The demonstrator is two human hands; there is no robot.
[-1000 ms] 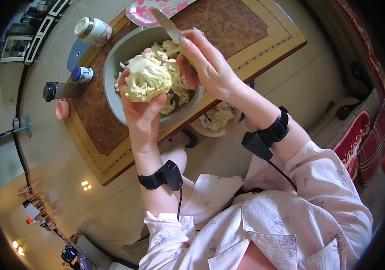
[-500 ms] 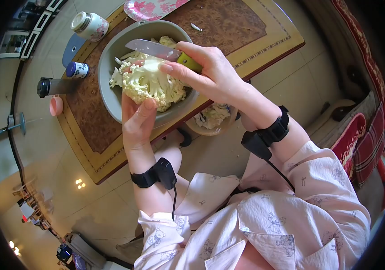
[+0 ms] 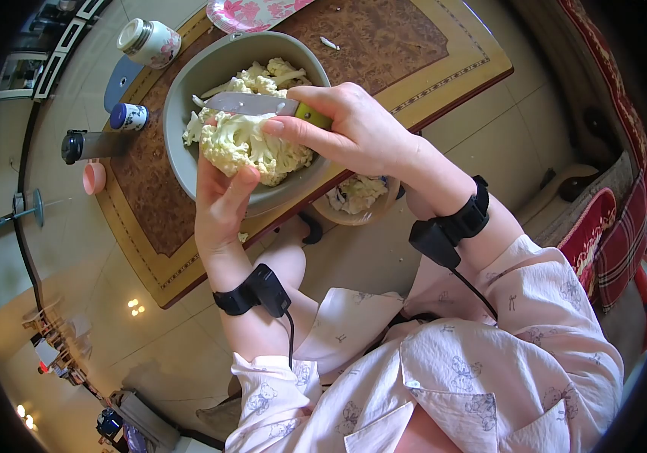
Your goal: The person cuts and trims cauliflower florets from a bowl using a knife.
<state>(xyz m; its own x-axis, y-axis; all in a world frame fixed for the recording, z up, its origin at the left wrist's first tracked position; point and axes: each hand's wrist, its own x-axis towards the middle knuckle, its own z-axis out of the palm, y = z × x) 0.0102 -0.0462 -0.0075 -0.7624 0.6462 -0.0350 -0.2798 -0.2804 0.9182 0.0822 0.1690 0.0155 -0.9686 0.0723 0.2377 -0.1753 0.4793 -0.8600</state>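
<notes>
A head of cauliflower (image 3: pixel 251 147) is held over a grey bowl (image 3: pixel 177 136) on the table. My left hand (image 3: pixel 225 192) grips it from below, thumb on the near side and the other fingers mostly hidden behind it. In my right hand (image 3: pixel 346 124) is a knife (image 3: pixel 251 103) with a green handle, its blade pointing left and lying against the top of the cauliflower. My right thumb touches the cauliflower's upper right part. Cut florets (image 3: pixel 274 74) lie inside the bowl beyond the blade.
On the wooden table (image 3: pixel 384 38) stand a floral jar (image 3: pixel 149 43), a blue-lidded jar (image 3: pixel 128 116) and a dark-lidded bottle (image 3: pixel 93 146). A pink floral tray (image 3: pixel 255 13) lies at the far edge. Below the near edge, a bin (image 3: pixel 353 198) holds trimmings.
The knife blade has come down and nearer, onto the cauliflower's top. My left hand has shifted slightly left. A small crumb now shows near the table's near edge.
</notes>
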